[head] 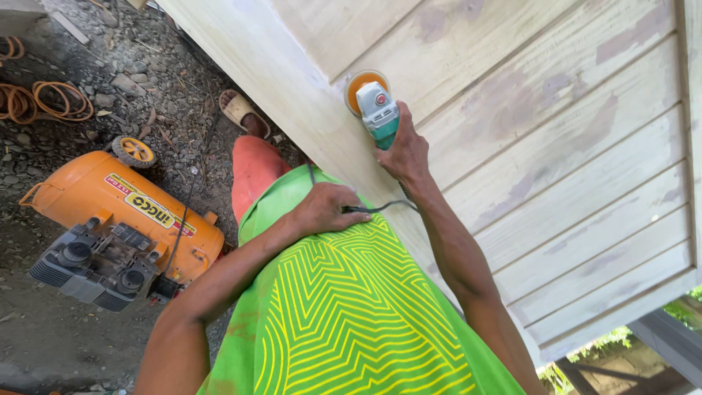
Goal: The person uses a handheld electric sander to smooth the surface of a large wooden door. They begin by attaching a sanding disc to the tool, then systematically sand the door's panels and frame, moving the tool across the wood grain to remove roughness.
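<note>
Orange air compressor (110, 219) with grey motor lying on gravel ground (168, 102). Coiled orange hose (44, 102) well apart, upper left. Sandal (241, 110) near panel edge. Greenery (621, 340) lower right.

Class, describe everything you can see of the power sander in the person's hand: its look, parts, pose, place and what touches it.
The power sander has a teal handle, a grey head with a red button, and a round orange disc. The right hand grips the handle, and the disc appears pressed against the pale wooden door panel near its framing edge. A black cord runs from the tool toward the left hand, which holds it against the green shirt.
</note>
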